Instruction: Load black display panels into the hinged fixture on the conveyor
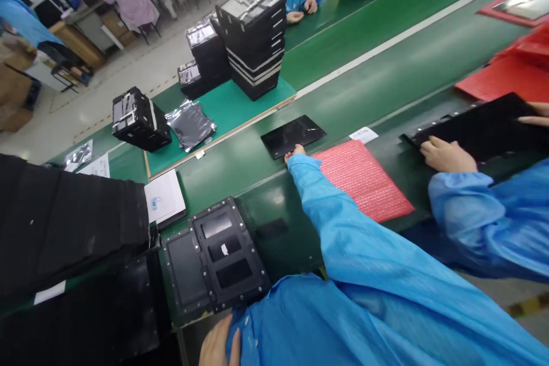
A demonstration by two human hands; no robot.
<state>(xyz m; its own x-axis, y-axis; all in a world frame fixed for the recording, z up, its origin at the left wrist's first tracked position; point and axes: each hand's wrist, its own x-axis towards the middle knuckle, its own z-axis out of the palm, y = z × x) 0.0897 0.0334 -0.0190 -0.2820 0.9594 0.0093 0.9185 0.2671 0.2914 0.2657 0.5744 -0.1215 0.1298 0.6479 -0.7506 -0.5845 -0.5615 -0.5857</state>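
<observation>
My right hand reaches out from a blue sleeve, its fingertips at the near edge of a flat black glass panel. The panel lies on the green conveyor belt, with a pink bubble mat beside it. At the bottom of the view, my left hand rests bare and palm-down by the lower edge of a black metal fixture with windows. A co-worker's hand in a blue sleeve lies on a black tray to the right.
Stacks of black trays stand on a green board beyond the belt, beside a silver anti-static bag. Red bags lie at the right. A black padded mass fills the left, with a white card next to it.
</observation>
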